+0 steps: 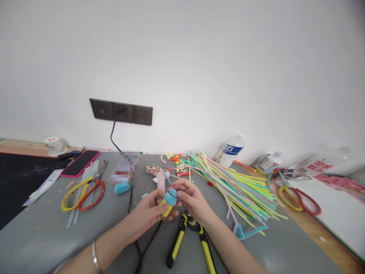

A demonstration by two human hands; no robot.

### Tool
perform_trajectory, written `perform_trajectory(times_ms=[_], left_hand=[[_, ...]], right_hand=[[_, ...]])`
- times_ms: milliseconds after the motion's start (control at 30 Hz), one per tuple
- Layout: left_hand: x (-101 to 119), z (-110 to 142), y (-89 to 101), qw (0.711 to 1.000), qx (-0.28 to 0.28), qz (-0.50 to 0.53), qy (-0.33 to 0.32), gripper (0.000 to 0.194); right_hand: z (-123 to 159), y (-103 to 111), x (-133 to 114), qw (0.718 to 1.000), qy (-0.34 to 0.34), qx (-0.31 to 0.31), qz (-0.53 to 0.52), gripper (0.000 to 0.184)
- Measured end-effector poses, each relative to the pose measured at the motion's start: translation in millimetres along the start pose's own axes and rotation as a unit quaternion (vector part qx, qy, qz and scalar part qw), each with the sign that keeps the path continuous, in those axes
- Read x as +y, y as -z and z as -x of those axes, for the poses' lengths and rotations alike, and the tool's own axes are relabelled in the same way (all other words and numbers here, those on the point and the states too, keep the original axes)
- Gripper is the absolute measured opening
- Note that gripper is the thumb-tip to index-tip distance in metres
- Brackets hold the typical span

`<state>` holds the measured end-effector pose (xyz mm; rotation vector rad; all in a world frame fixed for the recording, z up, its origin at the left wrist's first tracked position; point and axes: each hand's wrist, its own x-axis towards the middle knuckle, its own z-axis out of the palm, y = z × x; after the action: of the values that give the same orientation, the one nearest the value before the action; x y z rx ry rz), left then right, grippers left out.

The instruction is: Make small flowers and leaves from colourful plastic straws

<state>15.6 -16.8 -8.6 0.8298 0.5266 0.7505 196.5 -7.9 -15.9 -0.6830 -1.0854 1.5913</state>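
Gray tabletop (114, 213), blue coil (170, 198) tilted upward

A small coil of fuzzy light-blue stem (170, 198), wound in stacked rings, sits pinched between a person's left hand (150, 209) and right hand (194, 195). The rings form a compact, rounded body, wider below and narrower toward its top, where the blue looks darker. A bright yellow piece (167, 211) shows beneath the coil, slanting down and to the left among the left fingers. The right fingertips meet the coil's right edge. Just above, a thin blue strand (166, 177) angles up and leftward, its lower end hidden.
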Motion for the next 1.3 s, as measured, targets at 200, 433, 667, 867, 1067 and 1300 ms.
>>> perform_trajectory(times_ms=[200, 433, 667, 867, 1067, 1300], left_hand=[[-0.9, -0.9, 0.1, 0.999, 0.038, -0.017, -0.019, 0.034], [6.3, -3.9, -3.1, 0.994, 0.087, -0.028, -0.064, 0.031], [12.6, -5.1, 1.4, 0.988, 0.111, 0.003, -0.104, 0.024], [26.0, -10.4, 14.5, 0.964, 0.189, 0.005, -0.189, 0.022], [28.8, -15.0, 24.8, 0.948, 0.228, 0.028, -0.22, 0.027], [27.7, -12.7, 19.6, 0.952, 0.23, 0.002, -0.204, 0.025]], right_hand=[[-3.8, 16.1, -14.1, 0.993, 0.059, 0.033, 0.099, 0.027], [-10.1, 66.1, -26.5, 0.934, 0.051, 0.064, 0.349, 0.029], [-6.5, 73.8, -31.0, 0.873, 0.066, 0.075, 0.477, 0.024], [-8.2, 55.2, -14.9, 0.83, 0.104, -0.004, 0.548, 0.009], [-11.4, 62.1, -6.0, 0.8, 0.131, 0.034, 0.585, 0.013], [-10.7, 53.0, -4.1, 0.787, 0.116, 0.018, 0.606, 0.018]])
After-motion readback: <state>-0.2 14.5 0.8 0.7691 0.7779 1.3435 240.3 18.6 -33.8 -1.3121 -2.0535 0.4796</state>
